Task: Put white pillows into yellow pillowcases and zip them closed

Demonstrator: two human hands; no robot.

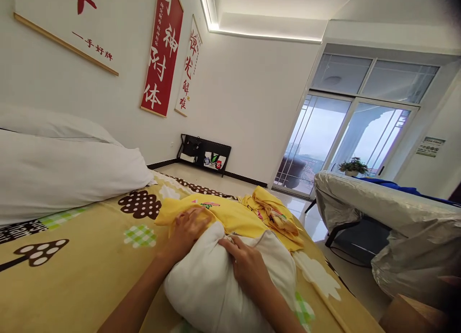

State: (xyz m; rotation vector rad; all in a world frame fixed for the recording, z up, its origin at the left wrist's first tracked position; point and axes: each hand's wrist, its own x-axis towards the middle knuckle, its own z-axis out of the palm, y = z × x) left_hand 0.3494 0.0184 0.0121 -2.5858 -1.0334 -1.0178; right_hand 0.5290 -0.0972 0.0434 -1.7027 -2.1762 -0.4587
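A plump white pillow [209, 275] lies on the bed close in front of me. My right hand [248, 263] rests on top of it, thumb and fingers closed on a fold of its white cover near the far edge. Beyond the pillow spreads a yellow cloth [230, 213] with pink and green prints, bunched up towards the right. Against its left part lies my left hand [190, 227], fingers apart on the fabric beside the pillow's left corner. The left thumb is hard to make out, and the pillow covers part of the yellow cloth's near edge.
The bed sheet [90, 261] is tan with mushroom and cloud patterns. White pillows [68, 169] lie at the left by the wall. To the right stands a table under a silvery cover [378, 203], a potted plant [353, 166] on it. A cardboard box [410, 316] sits at the lower right.
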